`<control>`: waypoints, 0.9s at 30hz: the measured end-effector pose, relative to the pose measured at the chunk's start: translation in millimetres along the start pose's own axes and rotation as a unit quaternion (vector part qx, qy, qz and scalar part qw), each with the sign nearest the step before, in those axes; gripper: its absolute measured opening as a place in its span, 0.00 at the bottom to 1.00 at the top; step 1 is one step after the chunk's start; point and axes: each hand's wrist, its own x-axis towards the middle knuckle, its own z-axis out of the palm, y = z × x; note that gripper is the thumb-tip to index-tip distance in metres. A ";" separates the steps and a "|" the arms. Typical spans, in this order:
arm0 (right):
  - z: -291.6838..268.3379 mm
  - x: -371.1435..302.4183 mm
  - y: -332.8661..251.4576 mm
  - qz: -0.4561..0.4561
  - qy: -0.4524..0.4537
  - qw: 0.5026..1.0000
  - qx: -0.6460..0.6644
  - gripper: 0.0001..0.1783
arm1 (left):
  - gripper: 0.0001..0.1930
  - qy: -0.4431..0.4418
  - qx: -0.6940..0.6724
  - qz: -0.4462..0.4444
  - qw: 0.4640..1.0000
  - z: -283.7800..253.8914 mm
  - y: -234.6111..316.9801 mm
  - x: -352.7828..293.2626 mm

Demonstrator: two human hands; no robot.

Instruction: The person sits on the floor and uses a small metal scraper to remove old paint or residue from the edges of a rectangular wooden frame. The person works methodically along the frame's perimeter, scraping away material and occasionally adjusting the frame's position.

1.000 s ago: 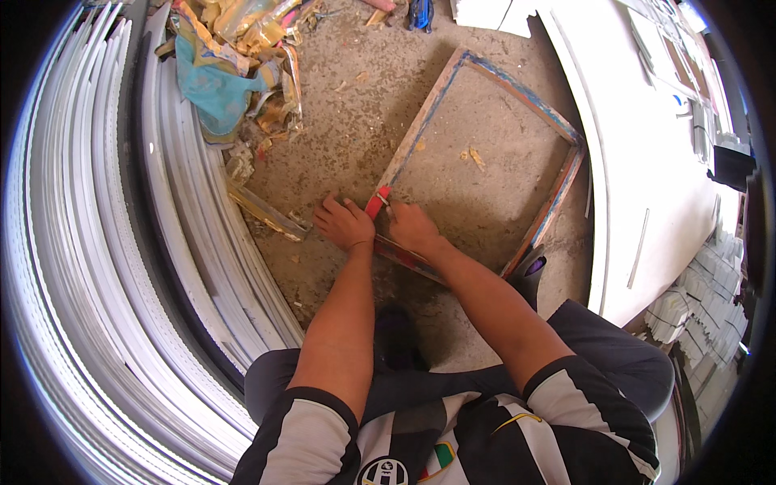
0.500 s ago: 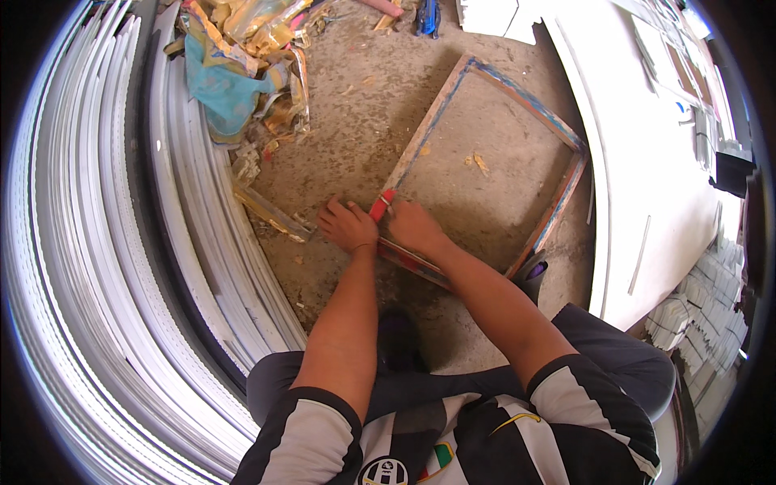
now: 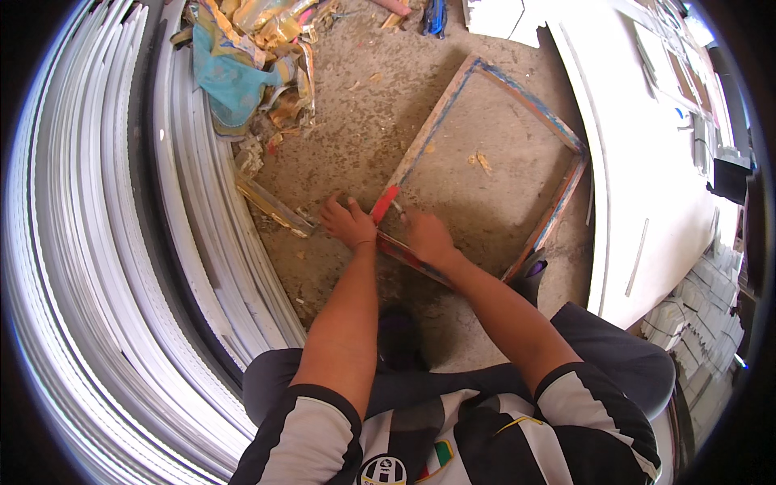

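A rectangular wooden frame (image 3: 437, 129) with blue and red paint marks lies on the floor before me. Bright red (image 3: 385, 204) covers part of its near left corner; whether that is paint or a separate strip, I cannot tell. Against this corner rests my left hand (image 3: 349, 224), its fingers apart and reaching left past the wood. Just inside the frame, my right hand (image 3: 431, 241) is closed around a small thin tool, whose pale tip (image 3: 397, 207) pokes out toward the red part. The tool's handle is hidden in my fingers.
Long white strips (image 3: 97, 202) are stacked along the left. Torn yellow scraps and a teal cloth (image 3: 229, 85) lie at the far left, a wood strip (image 3: 273, 204) nearer. A blue object (image 3: 435, 18) lies far off. Large white sheets (image 3: 647, 178) fill the right side.
My right hand has drawn back slightly to the right from the red corner, so the tool's pale tip shows more clearly. My left hand has stayed in place.
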 end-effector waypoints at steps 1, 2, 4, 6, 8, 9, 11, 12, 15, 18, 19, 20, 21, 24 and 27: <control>5.2 -4.6 -3.5 -0.011 -0.002 1.000 -0.001 0.15 | 0.20 0.014 -0.004 0.007 1.000 1.2 -2.3 0.3; 9.1 -7.0 -6.5 -0.023 -0.004 1.000 -0.001 0.16 | 0.21 0.028 -0.008 0.013 0.999 2.6 -4.5 0.2; 8.3 -6.1 -16.6 0.018 -0.009 1.000 0.004 0.16 | 0.20 -0.023 0.014 0.015 1.000 -3.3 -0.4 1.9; 4.6 -5.5 -25.1 0.043 -0.011 0.999 0.014 0.16 | 0.19 -0.045 0.034 0.017 0.998 -7.1 3.4 3.1; 1.3 -4.8 -32.9 0.053 -0.008 0.998 0.027 0.17 | 0.19 -0.037 0.053 0.022 0.998 -7.2 9.0 1.6; 0.7 -4.4 -34.8 0.062 -0.018 0.998 0.016 0.17 | 0.19 -0.042 0.060 0.025 0.997 -8.2 10.0 1.2; -1.0 -2.6 -40.0 0.080 -0.038 0.996 -0.008 0.17 | 0.18 -0.052 0.073 0.032 0.995 -10.5 12.9 1.2; -3.4 -3.0 -46.4 0.089 -0.049 0.995 -0.019 0.17 | 0.18 -0.055 0.084 0.035 0.994 -12.8 13.0 0.5; -13.1 -3.0 -66.5 0.119 -0.074 0.989 -0.044 0.17 | 0.17 -0.060 0.100 0.042 0.992 -16.6 14.2 -1.1; -15.0 0.4 -77.2 0.145 -0.080 0.985 -0.041 0.16 | 0.17 -0.057 0.083 0.044 0.994 -11.0 11.4 -2.0; -12.2 1.9 -79.7 0.146 -0.076 0.986 -0.034 0.16 | 0.17 -0.055 0.077 0.045 0.994 -7.8 7.5 -1.7; -9.8 3.0 -80.1 0.147 -0.073 0.986 -0.028 0.16 | 0.17 -0.053 0.072 0.046 0.995 -4.6 4.2 -1.9; -7.7 2.6 -79.3 0.146 -0.061 0.987 -0.026 0.16 | 0.17 -0.037 0.059 0.050 0.996 -2.8 3.1 -2.6; 3.9 -0.3 -70.1 0.139 -0.039 0.989 -0.023 0.15 | 0.17 -0.006 0.021 0.070 0.997 2.9 -4.1 -2.8; 19.1 6.1 -44.9 0.106 -0.025 0.994 -0.002 0.14 | 0.16 0.000 -0.010 0.094 0.996 5.5 -11.6 -0.8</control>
